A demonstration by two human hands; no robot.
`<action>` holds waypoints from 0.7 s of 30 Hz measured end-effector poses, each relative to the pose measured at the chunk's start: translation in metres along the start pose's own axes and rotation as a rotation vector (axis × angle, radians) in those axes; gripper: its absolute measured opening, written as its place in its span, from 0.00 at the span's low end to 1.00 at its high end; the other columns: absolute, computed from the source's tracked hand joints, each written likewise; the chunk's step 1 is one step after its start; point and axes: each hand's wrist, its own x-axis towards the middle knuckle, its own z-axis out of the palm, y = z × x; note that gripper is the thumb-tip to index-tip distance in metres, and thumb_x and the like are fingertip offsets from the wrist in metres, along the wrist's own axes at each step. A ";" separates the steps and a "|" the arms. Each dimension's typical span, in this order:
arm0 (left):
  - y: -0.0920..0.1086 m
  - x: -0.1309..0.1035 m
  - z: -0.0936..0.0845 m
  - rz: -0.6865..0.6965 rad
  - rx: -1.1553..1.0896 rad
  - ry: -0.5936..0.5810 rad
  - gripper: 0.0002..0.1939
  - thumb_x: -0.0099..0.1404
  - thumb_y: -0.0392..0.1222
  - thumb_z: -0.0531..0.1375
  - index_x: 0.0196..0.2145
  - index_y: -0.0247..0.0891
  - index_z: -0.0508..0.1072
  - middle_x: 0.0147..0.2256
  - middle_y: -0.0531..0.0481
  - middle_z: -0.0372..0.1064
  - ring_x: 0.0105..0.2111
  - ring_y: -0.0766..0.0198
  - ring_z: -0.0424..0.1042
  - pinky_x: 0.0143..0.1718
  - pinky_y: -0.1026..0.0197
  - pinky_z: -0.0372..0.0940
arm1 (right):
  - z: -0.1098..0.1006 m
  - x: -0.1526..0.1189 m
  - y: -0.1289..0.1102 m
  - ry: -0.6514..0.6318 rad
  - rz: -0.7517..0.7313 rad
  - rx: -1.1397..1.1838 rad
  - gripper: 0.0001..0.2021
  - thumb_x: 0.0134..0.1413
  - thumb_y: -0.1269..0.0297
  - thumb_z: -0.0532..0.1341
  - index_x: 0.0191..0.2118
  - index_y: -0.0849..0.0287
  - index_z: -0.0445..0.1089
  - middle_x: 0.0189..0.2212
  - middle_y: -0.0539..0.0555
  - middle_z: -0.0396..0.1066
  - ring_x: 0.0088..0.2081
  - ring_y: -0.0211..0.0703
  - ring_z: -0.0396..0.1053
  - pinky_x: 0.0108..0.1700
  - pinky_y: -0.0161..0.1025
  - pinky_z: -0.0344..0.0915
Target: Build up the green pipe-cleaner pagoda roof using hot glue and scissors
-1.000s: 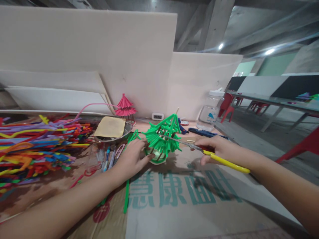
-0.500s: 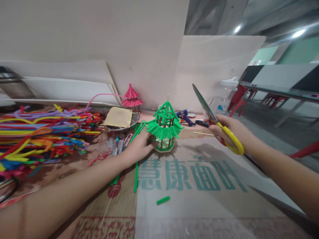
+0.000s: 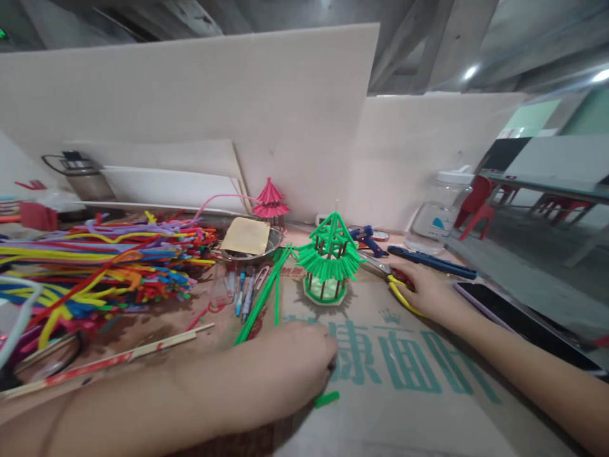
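A green pavilion model (image 3: 330,257) with fringed roof tiers stands upright on the cardboard sheet (image 3: 404,419). Down at the table by its right side, my right hand (image 3: 421,289) is closed on the yellow-handled scissors (image 3: 402,295), whose blades point toward the model. My left hand (image 3: 304,355) hangs in front of the model, fingers curled down; its fingertips are mostly hidden, so any held thing cannot be made out. Just below it lies a short green piece (image 3: 327,399). Long green pipe cleaners (image 3: 264,298) lie left of the model.
A heap of colourful pipe cleaners (image 3: 118,260) fills the left. Behind are a bowl (image 3: 273,244) with a yellow sponge-like square, a pink pavilion (image 3: 270,200) and a blue glue gun (image 3: 368,240). At right are a clear jug (image 3: 435,212) and a phone (image 3: 518,324).
My left hand has left the model and moved toward the near side. My right hand has lowered the scissors to the table beside the model. The view has tilted up.
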 end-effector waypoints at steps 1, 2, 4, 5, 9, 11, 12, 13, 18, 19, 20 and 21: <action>0.000 0.001 0.000 -0.011 0.009 -0.016 0.07 0.62 0.33 0.59 0.32 0.42 0.76 0.29 0.49 0.75 0.26 0.59 0.72 0.27 0.60 0.60 | 0.001 0.000 0.001 0.003 -0.002 -0.015 0.23 0.56 0.59 0.58 0.55 0.62 0.69 0.52 0.66 0.71 0.52 0.59 0.69 0.55 0.52 0.63; 0.000 0.001 -0.002 -0.029 0.027 -0.040 0.07 0.63 0.34 0.59 0.31 0.42 0.76 0.28 0.49 0.75 0.25 0.59 0.72 0.26 0.59 0.59 | 0.003 0.001 0.003 0.006 -0.006 -0.027 0.22 0.57 0.58 0.57 0.55 0.62 0.69 0.52 0.65 0.71 0.52 0.59 0.69 0.55 0.51 0.64; 0.000 0.000 -0.008 -0.059 0.052 -0.093 0.05 0.65 0.42 0.61 0.32 0.42 0.76 0.29 0.49 0.76 0.27 0.57 0.73 0.24 0.59 0.56 | 0.004 0.001 0.005 0.016 -0.019 -0.043 0.21 0.58 0.58 0.57 0.55 0.59 0.68 0.53 0.63 0.71 0.52 0.57 0.69 0.55 0.50 0.64; 0.001 -0.001 -0.011 -0.052 0.047 -0.115 0.08 0.64 0.48 0.62 0.33 0.42 0.76 0.29 0.49 0.76 0.28 0.56 0.74 0.23 0.59 0.55 | 0.004 0.001 0.006 0.023 -0.024 -0.050 0.21 0.58 0.58 0.57 0.56 0.58 0.68 0.53 0.62 0.71 0.53 0.56 0.69 0.55 0.49 0.65; 0.005 -0.004 -0.011 0.060 0.022 -0.148 0.10 0.62 0.50 0.64 0.36 0.42 0.77 0.32 0.50 0.76 0.31 0.57 0.75 0.22 0.61 0.54 | 0.006 0.001 0.009 0.050 -0.063 -0.049 0.23 0.57 0.59 0.57 0.58 0.55 0.67 0.55 0.60 0.71 0.53 0.55 0.70 0.55 0.49 0.66; 0.000 -0.002 -0.012 0.002 0.066 -0.197 0.05 0.60 0.41 0.61 0.31 0.41 0.77 0.27 0.50 0.74 0.26 0.60 0.73 0.20 0.62 0.52 | 0.007 0.002 0.010 0.059 -0.089 -0.045 0.23 0.57 0.59 0.57 0.59 0.52 0.66 0.55 0.59 0.71 0.54 0.55 0.70 0.55 0.49 0.66; -0.006 -0.001 -0.015 -0.060 0.100 -0.216 0.05 0.58 0.39 0.60 0.29 0.40 0.77 0.25 0.49 0.73 0.23 0.61 0.71 0.19 0.62 0.50 | 0.007 0.002 0.011 0.066 -0.095 -0.048 0.23 0.58 0.59 0.57 0.59 0.52 0.66 0.55 0.58 0.71 0.54 0.55 0.70 0.54 0.50 0.67; -0.014 0.001 -0.020 -0.119 0.137 -0.208 0.06 0.57 0.38 0.59 0.27 0.40 0.77 0.22 0.49 0.72 0.20 0.61 0.69 0.18 0.62 0.49 | 0.008 0.002 0.012 0.072 -0.094 -0.052 0.23 0.58 0.58 0.57 0.59 0.52 0.66 0.54 0.59 0.71 0.54 0.56 0.70 0.54 0.50 0.67; -0.072 0.010 -0.057 -0.364 0.367 0.047 0.10 0.61 0.37 0.55 0.31 0.38 0.77 0.29 0.44 0.76 0.27 0.58 0.73 0.28 0.61 0.61 | 0.011 0.001 0.013 0.079 -0.072 -0.051 0.22 0.58 0.57 0.57 0.57 0.54 0.69 0.52 0.59 0.73 0.51 0.56 0.71 0.52 0.50 0.69; -0.083 0.011 -0.060 -0.395 0.392 0.065 0.11 0.62 0.36 0.54 0.33 0.37 0.77 0.31 0.42 0.76 0.30 0.55 0.75 0.30 0.60 0.62 | 0.011 0.001 0.013 0.077 -0.068 -0.050 0.22 0.58 0.57 0.57 0.57 0.55 0.69 0.53 0.60 0.72 0.51 0.56 0.71 0.52 0.50 0.69; -0.092 0.012 -0.062 -0.407 0.405 0.073 0.13 0.63 0.36 0.53 0.35 0.35 0.77 0.33 0.39 0.77 0.33 0.53 0.75 0.32 0.59 0.63 | 0.011 0.001 0.013 0.076 -0.066 -0.050 0.22 0.58 0.57 0.56 0.57 0.55 0.69 0.53 0.60 0.72 0.51 0.56 0.71 0.52 0.50 0.69; -0.098 0.013 -0.062 -0.407 0.405 0.070 0.14 0.63 0.35 0.52 0.39 0.35 0.77 0.35 0.38 0.77 0.35 0.52 0.76 0.33 0.59 0.64 | 0.011 0.001 0.012 0.076 -0.066 -0.049 0.22 0.58 0.57 0.56 0.57 0.56 0.69 0.53 0.60 0.72 0.51 0.56 0.71 0.52 0.49 0.68</action>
